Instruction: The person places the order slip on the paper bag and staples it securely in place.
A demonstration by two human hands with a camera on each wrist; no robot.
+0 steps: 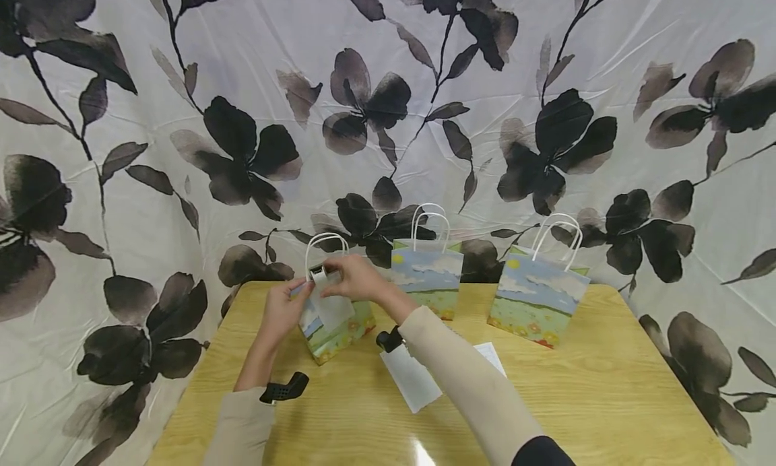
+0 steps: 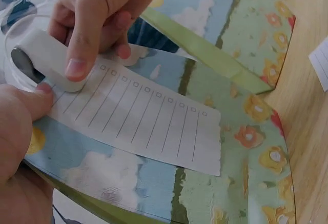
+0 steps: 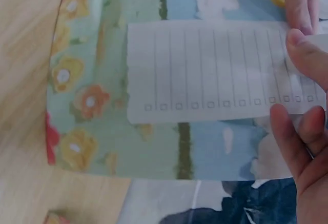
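A paper gift bag (image 1: 339, 341) with a painted sky and flower meadow leans at the left of the table, its white handles up. A checklist sheet (image 2: 159, 116) with lines and small boxes lies against its front. My left hand (image 1: 285, 308) pinches the bag's upper edge, thumb in front near the sheet's end. My right hand (image 1: 358, 277) grips a small white stapler-like device (image 2: 54, 55) with a dark rounded end, over the top of the sheet. The bag's edge under the device is hidden.
Two matching gift bags stand to the right, one in the middle (image 1: 427, 284) and one farther right (image 1: 536, 301). On the wooden table (image 1: 612, 385), a white sheet (image 1: 412, 380) and another paper (image 1: 490, 358) lie by my right forearm. A flowered cloth (image 1: 461, 163) hangs behind.
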